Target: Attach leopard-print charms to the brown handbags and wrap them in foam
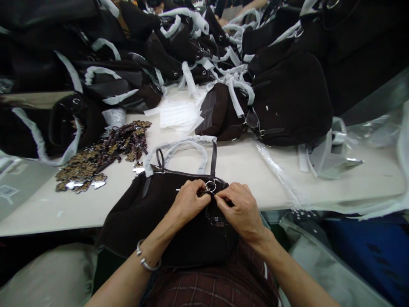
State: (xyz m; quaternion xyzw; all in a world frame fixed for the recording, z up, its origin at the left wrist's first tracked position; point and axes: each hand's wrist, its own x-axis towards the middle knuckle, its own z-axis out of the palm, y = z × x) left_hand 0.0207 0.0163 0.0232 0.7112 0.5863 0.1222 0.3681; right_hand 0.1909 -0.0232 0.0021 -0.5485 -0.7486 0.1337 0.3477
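Observation:
A dark brown handbag (143,217) leans over the table's front edge against my lap, its handles wrapped in white film. A metal ring (210,186) sits at the base of a strap on its top edge. Just under the ring, my left hand (188,204) pinches the upper end of a charm (217,220), whose coiled cord hangs down the bag's side. My right hand (240,209) is closed in a pinch beside it, close to the ring; what lies between its fingertips is too small to make out.
A heap of flower-shaped charms with coiled cords (92,160) lies left on the white table (249,170). Dark bags (290,100) crowd the back and both sides. White papers (179,113), thin clear strands (277,175) and clear plastic (335,153) lie around. A co-worker's arm (254,6) shows behind.

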